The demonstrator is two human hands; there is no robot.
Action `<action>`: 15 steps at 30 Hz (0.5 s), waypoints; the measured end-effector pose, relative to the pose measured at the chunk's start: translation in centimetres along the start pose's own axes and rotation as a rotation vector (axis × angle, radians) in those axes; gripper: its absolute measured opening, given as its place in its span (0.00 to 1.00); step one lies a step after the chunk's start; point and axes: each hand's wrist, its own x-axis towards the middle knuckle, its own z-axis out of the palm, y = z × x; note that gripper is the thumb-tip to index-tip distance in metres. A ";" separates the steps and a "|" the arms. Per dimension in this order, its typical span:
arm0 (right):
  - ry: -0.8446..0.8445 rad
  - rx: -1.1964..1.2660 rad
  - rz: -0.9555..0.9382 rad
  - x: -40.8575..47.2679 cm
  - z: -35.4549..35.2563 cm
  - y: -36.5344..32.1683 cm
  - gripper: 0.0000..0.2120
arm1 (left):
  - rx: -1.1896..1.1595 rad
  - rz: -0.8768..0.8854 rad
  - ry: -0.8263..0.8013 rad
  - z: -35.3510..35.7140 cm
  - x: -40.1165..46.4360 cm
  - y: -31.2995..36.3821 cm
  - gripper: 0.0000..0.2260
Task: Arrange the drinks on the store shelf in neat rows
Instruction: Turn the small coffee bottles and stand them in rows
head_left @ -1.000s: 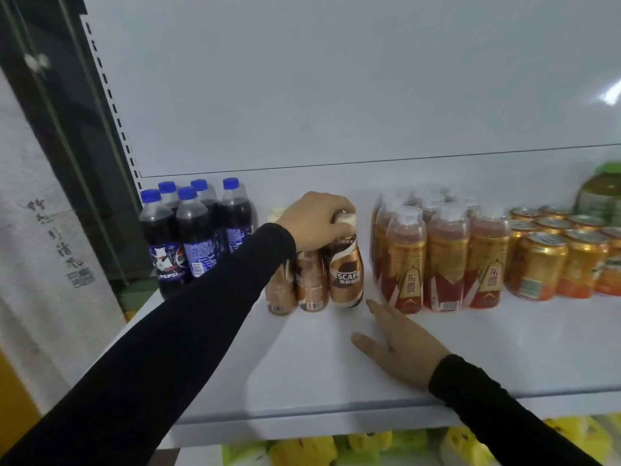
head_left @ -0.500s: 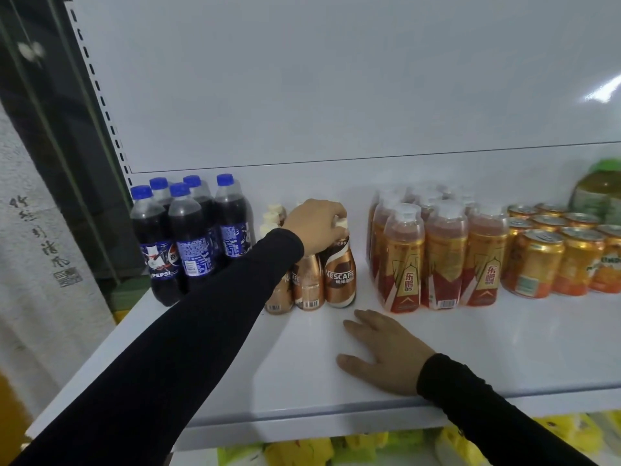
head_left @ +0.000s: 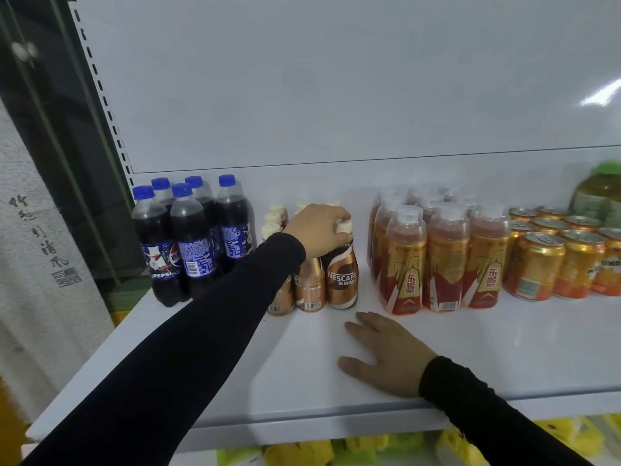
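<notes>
Spanning the whole view, the white shelf (head_left: pixel 504 348) carries every drink, with its white back panel (head_left: pixel 336 79) rising behind the hands; below its front lip, under the right hand, lie yellow packs (head_left: pixel 353 452); far left of the left hand hangs a pale cloth (head_left: pixel 40 264) with dark characters; the person's black sleeves (head_left: pixel 168 364) reach in from the lower edge. Well right of both hands, at the frame's edge, stands a big green-capped bottle (head_left: pixel 598 193), blurred; left of the left hand, near its sleeve, stand the Pepsi bottles (head_left: pixel 188 237), five blue caps showing, upright and close together; just right of the left hand and beyond the right hand's fingertips stand the orange bottles (head_left: pixel 443 260) in rows with clear caps, the front three in line; right of those, well apart from both hands, sit the gold cans (head_left: pixel 551 253) in rows. Under the left hand stand the coffee bottles (head_left: pixel 309 284), brown with cream caps, partly hidden by the sleeve; the front right one, the Nescafe bottle (head_left: pixel 342 277), stands upright on the shelf, touching its neighbour. The left hand (head_left: pixel 319 230) curls over that bottle's cap (head_left: pixel 344 227), fingers wrapped round the top; the right hand (head_left: pixel 386 354) lies flat on the shelf, fingers spread and straight, holding nothing, near the front of the coffee and orange bottles without touching them.
</notes>
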 end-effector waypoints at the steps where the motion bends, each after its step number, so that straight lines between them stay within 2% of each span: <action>1: -0.002 0.000 0.000 0.1 0.0 0.0 0.39 | -0.001 0.003 -0.003 0.0 0.0 -0.1 0.21; 10: 0.020 0.017 -0.012 0.3 -0.8 -0.3 0.38 | -0.076 -0.019 0.140 -2.1 -1.2 -1.9 0.20; 15: 0.287 0.057 -0.141 0.6 -3.5 -2.0 0.29 | -0.090 -0.080 0.239 -4.1 -2.4 -4.6 0.20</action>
